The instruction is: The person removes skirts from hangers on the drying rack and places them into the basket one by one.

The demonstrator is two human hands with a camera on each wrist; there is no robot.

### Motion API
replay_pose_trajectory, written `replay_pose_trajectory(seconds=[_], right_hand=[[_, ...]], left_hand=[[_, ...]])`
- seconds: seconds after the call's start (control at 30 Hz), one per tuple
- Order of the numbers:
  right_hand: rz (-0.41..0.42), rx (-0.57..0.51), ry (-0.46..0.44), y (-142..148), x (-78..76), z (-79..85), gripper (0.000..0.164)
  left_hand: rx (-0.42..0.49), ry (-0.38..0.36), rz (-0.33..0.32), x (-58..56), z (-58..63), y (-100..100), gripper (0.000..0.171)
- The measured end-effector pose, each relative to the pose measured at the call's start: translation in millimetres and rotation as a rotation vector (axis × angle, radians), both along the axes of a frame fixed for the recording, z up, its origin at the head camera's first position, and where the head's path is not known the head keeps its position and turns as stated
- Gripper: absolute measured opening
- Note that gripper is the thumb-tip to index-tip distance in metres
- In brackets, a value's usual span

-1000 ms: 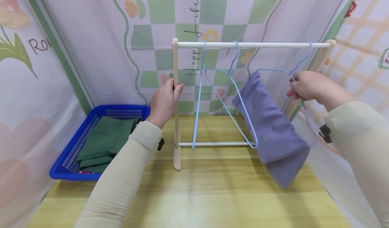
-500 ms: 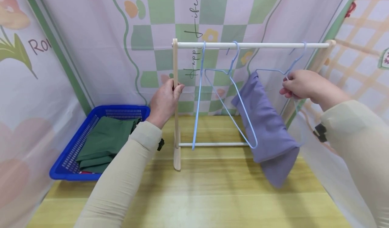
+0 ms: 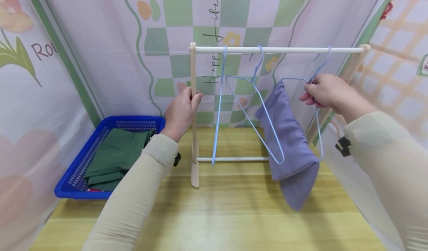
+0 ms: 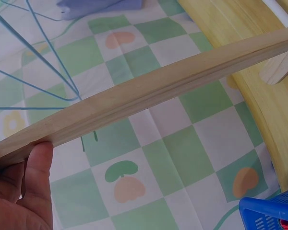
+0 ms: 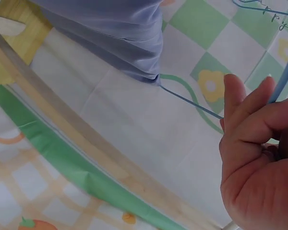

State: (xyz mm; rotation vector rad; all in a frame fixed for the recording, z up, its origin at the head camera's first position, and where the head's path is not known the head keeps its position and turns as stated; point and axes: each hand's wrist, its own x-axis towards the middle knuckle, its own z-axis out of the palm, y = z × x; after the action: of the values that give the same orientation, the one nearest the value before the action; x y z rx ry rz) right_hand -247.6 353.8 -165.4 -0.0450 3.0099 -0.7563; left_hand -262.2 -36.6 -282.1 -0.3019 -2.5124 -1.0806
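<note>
My right hand (image 3: 326, 91) pinches a blue wire hanger (image 3: 319, 132) just below its hook, which sits over the white top rail (image 3: 291, 50). Draped on that hanger is a purple cloth garment (image 3: 289, 139), its lower corner hanging free above the table. In the right wrist view, the fingers (image 5: 259, 115) curl about the wire, and the purple cloth hangs beyond them. On the other side, my left hand (image 3: 182, 111) grips the rack's left wooden post (image 3: 193, 124), thumb on its near side. Two bare blue hangers (image 3: 219, 110) hang from the rail between my hands.
Left of the rack, a blue plastic basket (image 3: 63, 188) holds folded green cloth (image 3: 115, 158), with a bit of red under it. The rack's right post (image 3: 354, 63) stands beyond my right hand. Printed curtains close in the wooden table (image 3: 214, 221) behind and at both sides.
My right hand has slid the hanger with the purple garment leftward along the rail, closer to the bare hangers. The left hand stays on the post.
</note>
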Motion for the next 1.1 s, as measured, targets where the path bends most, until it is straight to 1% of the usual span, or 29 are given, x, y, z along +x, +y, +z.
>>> replay_pose_trajectory(seconds=[0.47, 0.73, 1.1], right_hand=[[-0.002, 0.008, 0.03, -12, 2.2, -3.2, 0.037], [0.014, 0.004, 0.028, -20, 3.4, -2.5, 0.04], [0.04, 0.014, 0.008, -34, 6.5, 0.1, 0.039]], left_hand=[[-0.005, -0.017, 0.003, 0.3, 0.9, 0, 0.041], [0.001, -0.012, -0.001, 0.0, 1.1, -1, 0.04], [0.005, -0.01, -0.004, -0.7, 0.3, -1, 0.041]])
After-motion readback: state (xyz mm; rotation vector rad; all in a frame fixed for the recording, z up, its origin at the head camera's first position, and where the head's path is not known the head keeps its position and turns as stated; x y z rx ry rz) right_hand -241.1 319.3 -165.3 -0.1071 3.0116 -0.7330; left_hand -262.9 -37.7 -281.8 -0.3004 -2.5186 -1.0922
